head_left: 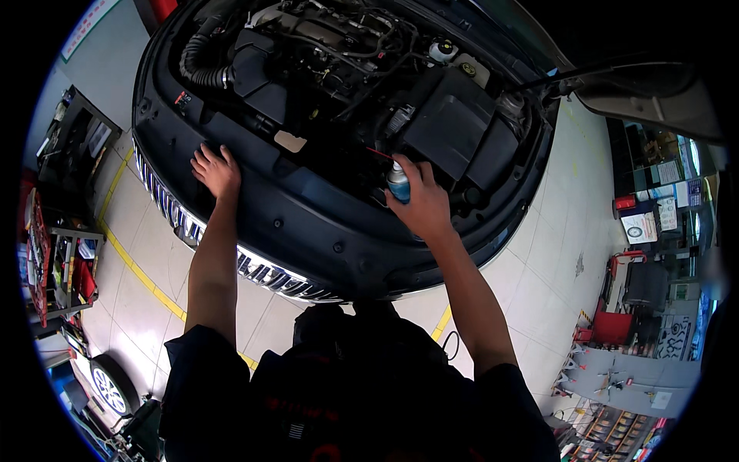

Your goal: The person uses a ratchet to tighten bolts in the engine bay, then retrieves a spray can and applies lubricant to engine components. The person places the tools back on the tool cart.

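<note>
A car's open engine bay point(323, 54) fills the upper middle of the head view. My left hand point(215, 169) rests with fingers apart on the black plastic front panel point(300, 215), above the chrome grille point(277, 273). My right hand point(419, 200) grips a blue spray can point(398, 180) with a white top; a thin red straw points from its nozzle toward the upper left, over a dark gap. A black box-shaped cover point(443, 123) lies just beyond the can. A pale label point(289, 141) shows between my hands.
Tool trolleys point(65, 269) and a loose wheel point(109, 389) stand left on the tiled floor point(516, 277), which has yellow lines. A red and grey workbench point(612, 327) and stocked shelves are at the right. The raised hood point(631, 100) hangs at upper right, with a dark strut.
</note>
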Demonstrator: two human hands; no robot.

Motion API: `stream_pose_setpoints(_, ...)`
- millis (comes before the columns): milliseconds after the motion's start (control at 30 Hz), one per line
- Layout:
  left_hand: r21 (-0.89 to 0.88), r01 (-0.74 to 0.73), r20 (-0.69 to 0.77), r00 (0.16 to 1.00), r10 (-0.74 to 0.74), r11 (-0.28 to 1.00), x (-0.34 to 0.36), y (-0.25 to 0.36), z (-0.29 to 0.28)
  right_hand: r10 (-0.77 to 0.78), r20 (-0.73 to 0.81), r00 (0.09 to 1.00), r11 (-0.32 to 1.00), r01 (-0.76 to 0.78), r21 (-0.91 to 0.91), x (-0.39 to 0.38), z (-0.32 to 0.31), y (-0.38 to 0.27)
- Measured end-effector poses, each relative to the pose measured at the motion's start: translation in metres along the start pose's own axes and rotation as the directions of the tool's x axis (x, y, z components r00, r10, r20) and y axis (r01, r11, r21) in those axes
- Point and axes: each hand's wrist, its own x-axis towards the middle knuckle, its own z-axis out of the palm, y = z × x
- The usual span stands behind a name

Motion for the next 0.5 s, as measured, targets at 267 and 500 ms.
stream_pose_setpoints(267, 0.034, 0.038, 0.039, 0.998, -0.039, 0.999, 0.003, 0.016, -0.028, -0.212, 0.335, 0.918, 0.947, 0.278, -0.164, 0.114, 0.123, 0.001)
stream_pose_setpoints(500, 0.042, 0.051, 0.082, 0.995, -0.054, 0.998, 0.002, 0.017, -0.029, -0.303, 0.384, 0.872, 0.836, 0.437, -0.333, 0.133, 0.203, 0.018)
